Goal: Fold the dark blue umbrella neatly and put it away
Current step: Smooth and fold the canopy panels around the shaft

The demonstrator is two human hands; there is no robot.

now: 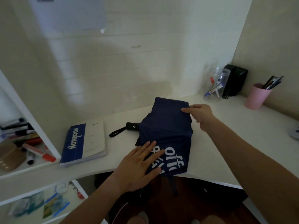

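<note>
The dark blue umbrella (pixel 166 131) lies collapsed on the white desk (pixel 226 139), its canopy flattened, with white lettering near the front edge. Its black handle (pixel 132 126) with a wrist strap sticks out to the left. My left hand (pixel 139 167) rests flat, fingers spread, on the near left part of the fabric at the desk's front edge. My right hand (pixel 199 114) pinches a fold of fabric at the far right side of the canopy. A dark blue strap hangs below the desk edge.
A blue and white notebook (pixel 84 143) lies left of the umbrella. A clear jar of markers (pixel 215 84), a black box (pixel 234 80) and a pink cup of pens (pixel 257 96) stand at the back right. Left shelves hold markers.
</note>
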